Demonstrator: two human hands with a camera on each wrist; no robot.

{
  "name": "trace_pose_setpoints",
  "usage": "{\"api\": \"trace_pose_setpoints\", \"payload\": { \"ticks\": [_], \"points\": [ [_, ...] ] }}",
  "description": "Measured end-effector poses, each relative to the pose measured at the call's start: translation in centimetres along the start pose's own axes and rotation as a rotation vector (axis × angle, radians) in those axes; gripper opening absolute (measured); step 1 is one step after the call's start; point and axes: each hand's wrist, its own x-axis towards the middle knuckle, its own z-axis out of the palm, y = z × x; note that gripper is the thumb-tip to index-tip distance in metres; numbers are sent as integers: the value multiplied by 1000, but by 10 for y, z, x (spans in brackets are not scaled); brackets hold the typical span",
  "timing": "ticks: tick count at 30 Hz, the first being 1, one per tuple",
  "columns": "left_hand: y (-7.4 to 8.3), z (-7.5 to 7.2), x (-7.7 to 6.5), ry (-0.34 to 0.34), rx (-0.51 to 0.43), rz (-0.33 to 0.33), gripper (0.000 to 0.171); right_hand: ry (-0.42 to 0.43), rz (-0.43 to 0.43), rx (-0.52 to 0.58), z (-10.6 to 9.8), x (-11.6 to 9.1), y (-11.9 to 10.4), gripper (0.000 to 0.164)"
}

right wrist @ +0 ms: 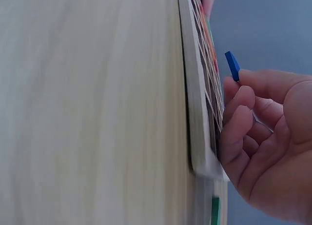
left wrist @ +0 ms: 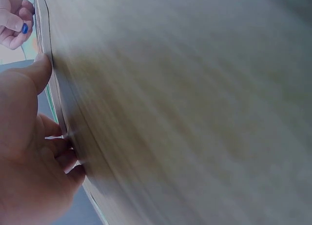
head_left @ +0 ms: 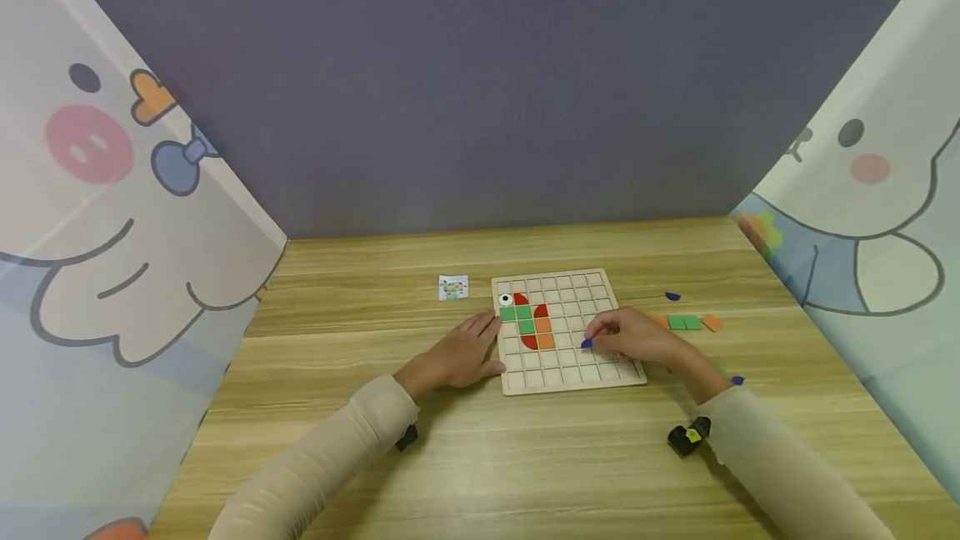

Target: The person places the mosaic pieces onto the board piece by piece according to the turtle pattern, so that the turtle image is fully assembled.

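A pale wooden grid board (head_left: 570,374) lies on the table. Its left part bears a white tile with a black dot (head_left: 506,300), several green squares (head_left: 526,327), orange squares (head_left: 546,341) and red rounded pieces (head_left: 530,342). My left hand (head_left: 461,352) rests against the board's left edge, thumb and fingers spread along it. Over the board's right half, my right hand (head_left: 633,335) pinches a small blue piece (right wrist: 232,65) between thumb and fingertips. In the head view that piece is just above the lower middle cells; whether it touches the board I cannot tell.
A small printed card (head_left: 453,287) lies beyond the board's left corner. To the right are loose green squares (head_left: 684,322), an orange square (head_left: 712,322) and blue pieces (head_left: 672,297). A dark wall (head_left: 510,107) stands behind the table, with patterned panels at both sides.
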Motion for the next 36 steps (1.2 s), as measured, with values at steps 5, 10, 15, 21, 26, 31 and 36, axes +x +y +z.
{"api": "trace_pose_setpoints", "payload": {
  "ticks": [5,10,15,21,26,31,36],
  "points": [
    [0,0,-1,0,7,-1,84,-23,-4,8,13,8,-7,11],
    [0,0,-1,-2,2,0,85,2,-16,-50,21,12,-13,6],
    [0,-1,-2,-5,-6,-5,85,2,-44,-123,27,15,-20,7],
    [1,-2,-2,-1,-1,0,85,7,-101,-197,38,20,-27,8],
    [3,-2,-2,0,-9,-1,84,24,-107,-238,45,24,-32,8],
    [2,-1,-2,10,3,1,84,29,-121,-272,50,25,-37,6],
    [2,-1,-1,5,-3,-3,84,37,-130,-297,54,23,-40,8]
  ]
}}
